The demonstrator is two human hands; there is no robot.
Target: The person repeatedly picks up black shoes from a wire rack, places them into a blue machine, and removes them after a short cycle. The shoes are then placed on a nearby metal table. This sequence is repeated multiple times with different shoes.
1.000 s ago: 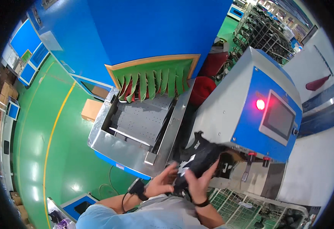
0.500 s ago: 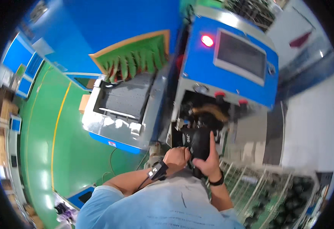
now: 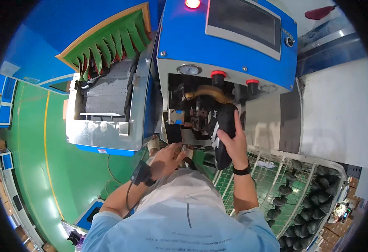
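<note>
A black shoe (image 3: 224, 140) with white stripes is gripped in my right hand (image 3: 235, 145), the thumb across its side and the fingers along its far edge. One end of the shoe reaches up to the opening of a blue and white machine (image 3: 251, 46), beside the metal clamp parts (image 3: 198, 119) and under a curved brownish pad (image 3: 211, 92). Whether the shoe touches them I cannot tell. My left hand (image 3: 168, 159) is empty, fingers apart, just below the machine's front edge and apart from the shoe.
To the left stands a conveyor unit (image 3: 104, 128) with green hanging strips (image 3: 108, 50) over its mouth. A wire rack cart (image 3: 272, 168) holding several dark shoe-shaped pieces is at the lower right. A white worktop (image 3: 335, 122) lies right. Red-topped knobs (image 3: 218, 75) jut from the machine.
My left hand has come off the shoe and moved left, its fingers spreading. The right hand still holds the shoe, now at the machine's opening. My view has shifted nearer the machine.
</note>
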